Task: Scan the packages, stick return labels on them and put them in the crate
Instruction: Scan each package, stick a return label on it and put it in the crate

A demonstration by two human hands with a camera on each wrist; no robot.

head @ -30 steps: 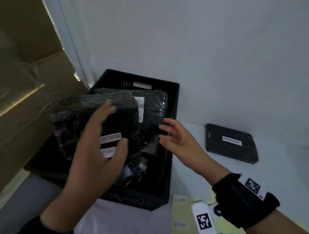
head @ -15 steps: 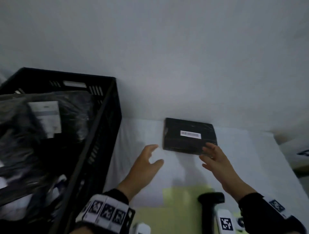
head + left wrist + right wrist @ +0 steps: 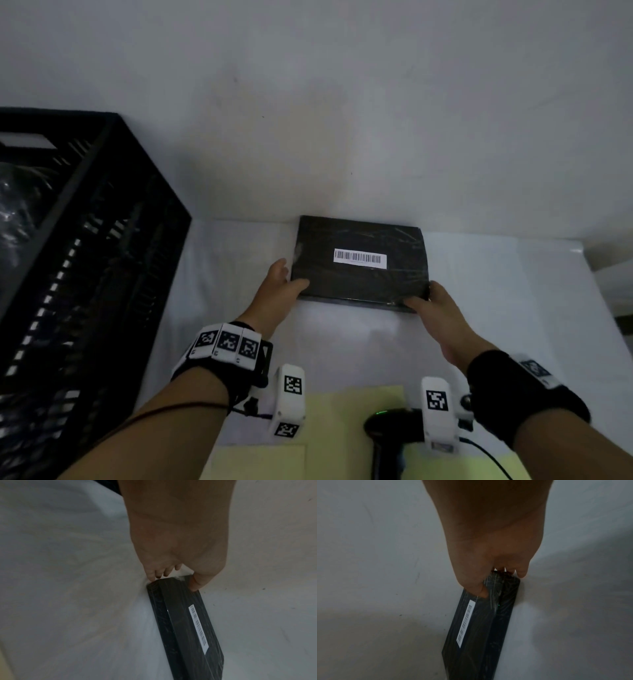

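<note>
Hands, left hand [image 3: 279, 297] and right hand [image 3: 432, 308], now pinch the black package's [image 3: 359, 270] near corners, formerly untouched.

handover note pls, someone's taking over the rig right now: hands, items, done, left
Left hand: grips the left end of the black package, thumb on top.
Right hand: grips its right near corner the same way.
Package lies on the white table by the wall, barcode label up.
Crate at left already holds wrapped packages.
Scanner on the yellow sheet near the wrists.
Left: scan this package, stick on a return label, put it in the crate.
</note>
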